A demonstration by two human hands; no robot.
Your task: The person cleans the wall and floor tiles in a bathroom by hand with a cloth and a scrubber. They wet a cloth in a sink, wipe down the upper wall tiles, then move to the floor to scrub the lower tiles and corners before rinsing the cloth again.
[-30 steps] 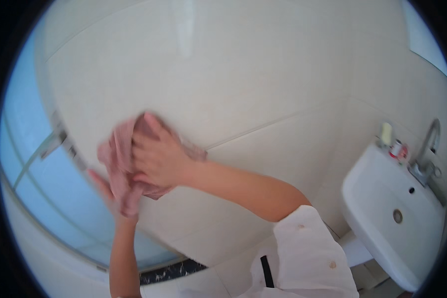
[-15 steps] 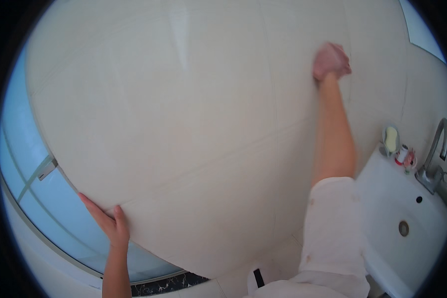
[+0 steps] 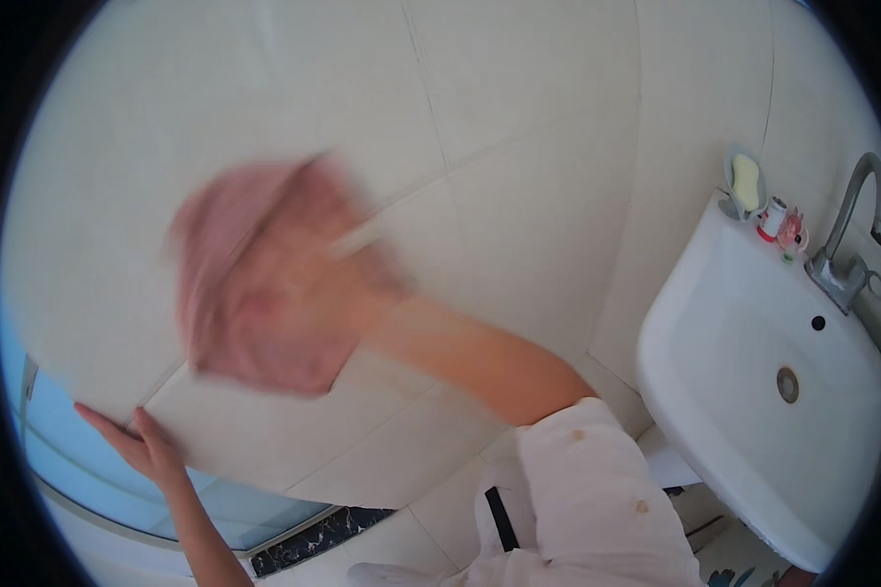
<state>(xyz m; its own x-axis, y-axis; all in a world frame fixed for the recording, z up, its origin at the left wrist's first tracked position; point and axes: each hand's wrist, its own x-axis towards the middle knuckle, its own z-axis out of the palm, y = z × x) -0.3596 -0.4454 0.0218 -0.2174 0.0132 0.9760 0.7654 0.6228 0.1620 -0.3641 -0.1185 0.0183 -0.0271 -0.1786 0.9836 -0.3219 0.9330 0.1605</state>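
My right hand (image 3: 308, 279), smeared by motion, holds a pink cloth (image 3: 220, 254) in front of the pale tiled wall (image 3: 519, 196). The cloth spreads out beyond my fingers on the left and below; whether it touches the tiles I cannot tell. A white sleeve (image 3: 607, 479) covers my upper right arm. At the lower left, my left hand (image 3: 142, 445) rests at the wall's edge beside the blue glass panel (image 3: 78, 460). Its fingers are stretched out, with the thumb apart, and nothing is in it.
On the right stands a white washbasin (image 3: 715, 323) with a grey tap (image 3: 852, 225). A yellow soap bar (image 3: 745, 181) in its dish, a small white and red container (image 3: 772, 219) and a pink flower-like item (image 3: 791, 231) sit at its corner. A black marbled strip (image 3: 313, 543) lies below the glass.
My right hand has swung with the cloth from the upper right of the wall to the left and nearer. The view has shifted right; my left hand stays at the wall's edge.
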